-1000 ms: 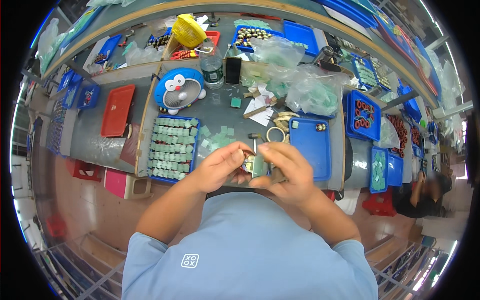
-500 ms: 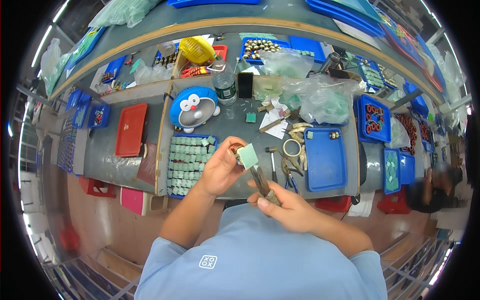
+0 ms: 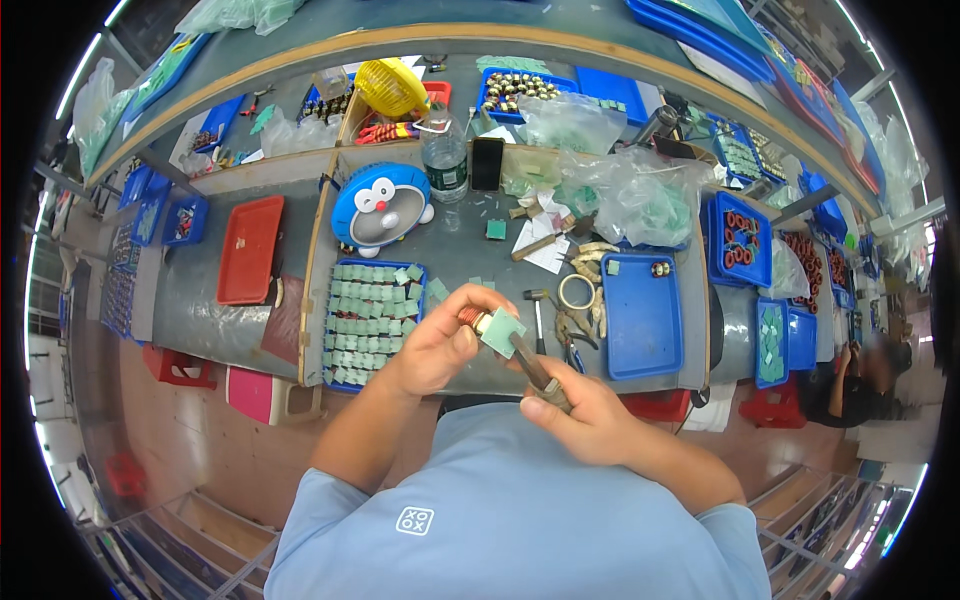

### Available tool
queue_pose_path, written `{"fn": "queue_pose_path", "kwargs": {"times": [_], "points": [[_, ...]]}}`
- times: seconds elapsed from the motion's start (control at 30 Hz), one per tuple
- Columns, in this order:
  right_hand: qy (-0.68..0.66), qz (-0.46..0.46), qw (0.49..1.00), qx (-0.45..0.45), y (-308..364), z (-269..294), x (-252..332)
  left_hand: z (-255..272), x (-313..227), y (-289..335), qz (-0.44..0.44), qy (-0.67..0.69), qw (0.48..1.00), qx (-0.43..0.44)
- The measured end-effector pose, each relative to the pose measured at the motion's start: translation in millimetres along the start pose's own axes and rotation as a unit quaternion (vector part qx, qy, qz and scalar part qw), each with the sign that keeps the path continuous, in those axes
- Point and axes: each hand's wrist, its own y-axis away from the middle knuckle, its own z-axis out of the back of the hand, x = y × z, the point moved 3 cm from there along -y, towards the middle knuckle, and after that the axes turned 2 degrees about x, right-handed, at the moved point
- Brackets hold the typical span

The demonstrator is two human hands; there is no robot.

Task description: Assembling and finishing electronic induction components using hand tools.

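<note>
Above the bench's front edge, my left hand point(image 3: 432, 352) pinches a small copper coil point(image 3: 470, 316) with a pale green square plate point(image 3: 502, 331) on its end. The plate faces up and is tilted. My right hand point(image 3: 592, 425) is closed around the wrapped grip of a flat, dark metal blade tool point(image 3: 532, 366). The blade's tip meets the plate's lower right edge; whether it presses on it or only overlaps it in view, I cannot tell. Left of my left hand, a blue tray point(image 3: 327, 345) holds rows of similar green-topped pieces.
A blue tray point(image 3: 640, 320) with two small pieces lies on the right. Nearer are a hammer point(image 3: 538, 320), pliers point(image 3: 572, 335) and a tape roll point(image 3: 577, 291). Behind stand a blue fan point(image 3: 380, 208), a water bottle point(image 3: 443, 160) and a phone point(image 3: 487, 165). A shelf edge point(image 3: 480, 42) crosses above.
The blade's tip has come up from just below the plate to its lower right edge. The plate has turned a little in my left hand. The whole view has shifted slightly.
</note>
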Motion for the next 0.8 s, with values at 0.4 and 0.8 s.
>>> {"fn": "queue_pose_path", "kwargs": {"times": [0.4, 0.8], "points": [[-0.309, 0.047, 0.945, -0.098, 13.2, 14.4, -40.0, -31.2, -15.7, 0.6, -0.091, -0.319, 0.943, 0.02], [-0.152, 0.199, 0.952, -0.178, 23.2, 11.0, -38.4, -69.5, -2.2, -6.2, -0.24, -0.524, 0.817, 0.011]]}}
